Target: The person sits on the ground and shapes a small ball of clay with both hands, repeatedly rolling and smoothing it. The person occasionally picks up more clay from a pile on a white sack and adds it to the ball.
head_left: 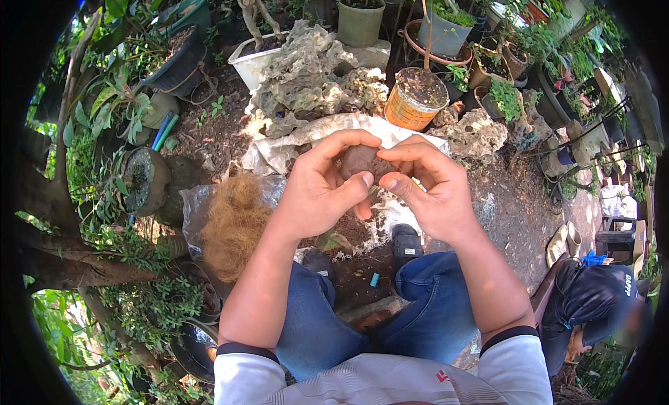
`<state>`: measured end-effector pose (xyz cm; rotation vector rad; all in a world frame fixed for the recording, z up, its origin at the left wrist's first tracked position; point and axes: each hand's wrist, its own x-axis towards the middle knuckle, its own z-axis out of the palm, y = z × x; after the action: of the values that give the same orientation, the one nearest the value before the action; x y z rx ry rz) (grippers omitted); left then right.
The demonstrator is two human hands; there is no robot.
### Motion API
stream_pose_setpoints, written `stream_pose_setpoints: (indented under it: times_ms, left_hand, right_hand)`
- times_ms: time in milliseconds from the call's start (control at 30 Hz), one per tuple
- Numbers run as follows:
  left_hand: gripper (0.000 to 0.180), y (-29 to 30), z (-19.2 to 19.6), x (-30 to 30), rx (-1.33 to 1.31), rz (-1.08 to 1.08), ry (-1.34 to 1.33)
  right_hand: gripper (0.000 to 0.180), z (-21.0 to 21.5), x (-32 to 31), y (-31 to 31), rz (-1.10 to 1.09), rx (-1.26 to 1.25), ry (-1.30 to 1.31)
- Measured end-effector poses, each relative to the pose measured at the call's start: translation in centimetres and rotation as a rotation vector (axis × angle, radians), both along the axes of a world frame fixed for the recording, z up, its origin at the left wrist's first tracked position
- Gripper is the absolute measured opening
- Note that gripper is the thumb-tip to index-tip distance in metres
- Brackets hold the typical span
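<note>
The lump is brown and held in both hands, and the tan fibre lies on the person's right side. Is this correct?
One part is wrong: the head view shows the tan fibre on the person's left side. The brown lump is held in left hand and right hand.

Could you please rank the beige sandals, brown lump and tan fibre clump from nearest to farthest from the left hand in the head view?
1. Brown lump: between both hands, touching the left hand.
2. Tan fibre clump: to that hand's left.
3. Beige sandals: well off at the right.
</note>
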<state>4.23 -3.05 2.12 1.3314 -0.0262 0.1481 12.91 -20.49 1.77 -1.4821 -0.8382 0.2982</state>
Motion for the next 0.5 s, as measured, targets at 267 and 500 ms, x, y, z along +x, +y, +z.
stream_pose_setpoints:
  times_ms: [267, 500]
  left_hand:
    - [0.041, 0.1, 0.0, 0.2, -0.121, -0.03, 0.002]
    - [0.038, 1.1, 0.3, 0.4, -0.098, 0.027, 0.006]
  right_hand:
    - [0.023, 0.1, 0.2, 0.2, 0.008, 0.016, 0.026]
    - [0.023, 0.2, 0.2, 2.5, 0.023, 0.083, 0.076]
